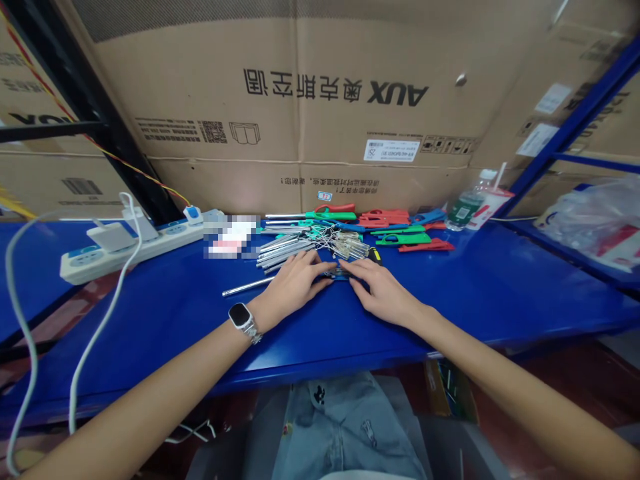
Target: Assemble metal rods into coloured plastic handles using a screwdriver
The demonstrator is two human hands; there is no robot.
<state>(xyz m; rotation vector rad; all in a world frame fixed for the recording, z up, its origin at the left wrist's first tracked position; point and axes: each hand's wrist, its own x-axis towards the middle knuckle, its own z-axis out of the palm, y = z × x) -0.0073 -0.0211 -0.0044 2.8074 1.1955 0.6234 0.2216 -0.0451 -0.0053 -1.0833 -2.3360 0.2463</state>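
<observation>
Both hands meet over the front of a pile of lighter parts on the blue table (310, 333). My left hand (294, 285), with a watch on its wrist, pinches the left end of a blue lighter handle (341, 274). My right hand (384, 288) closes its fingertips on the right end; the fingers partly hide it. From under my left hand a metal tube (247, 287) sticks out to the left. Just behind lie several metal tubes (283, 251), clear fuel tanks (353, 245) with thin wires, and a black and yellow tool end (374, 255).
Red handle shells (384, 218) and green handle shells (406, 239) lie back right, near a bottle (461, 208) and a cup (489, 207). A white power strip (145, 247) with cables stands left. Behind rises a large cardboard box (330, 140); a blue post (565, 127) slants at right.
</observation>
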